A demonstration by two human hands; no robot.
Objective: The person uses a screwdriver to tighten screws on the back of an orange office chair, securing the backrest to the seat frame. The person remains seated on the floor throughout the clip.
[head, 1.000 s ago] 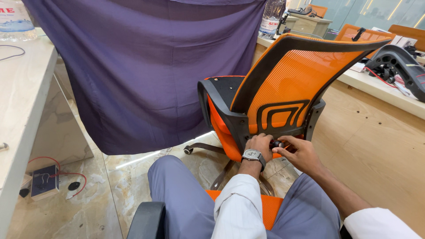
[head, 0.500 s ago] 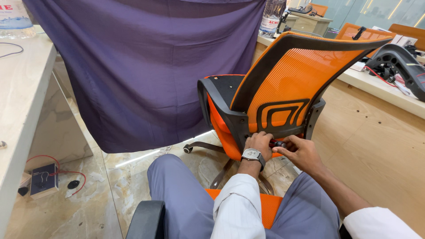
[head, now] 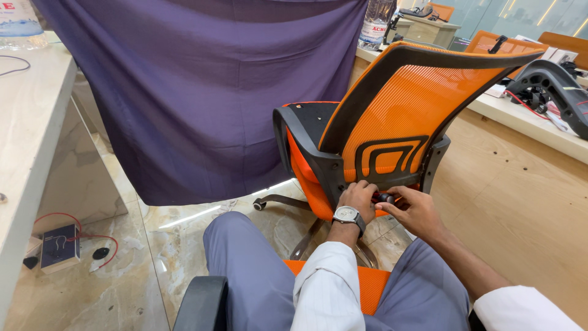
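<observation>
Head view: I sit facing the back of an orange chair (head: 392, 116), and both my hands meet low on it, at the base of the backrest. My left hand (head: 358, 197), watch (head: 348, 214) on the wrist, presses against the black frame with fingers curled. My right hand (head: 411, 207) pinches a small black knob (head: 385, 198) just beside the left fingers, narrow and closed on it. Behind the chair hangs a purple cloth (head: 208, 92); a worktop (head: 27, 141) runs along my left.

As I judge it, the knob could cross-thread or slip if the chair rolls on its casters, since only my left hand steadies it.

Against half a second ago, little differs: both hands sit at the same spot, my right fingers only slightly shifted around the knob.
</observation>
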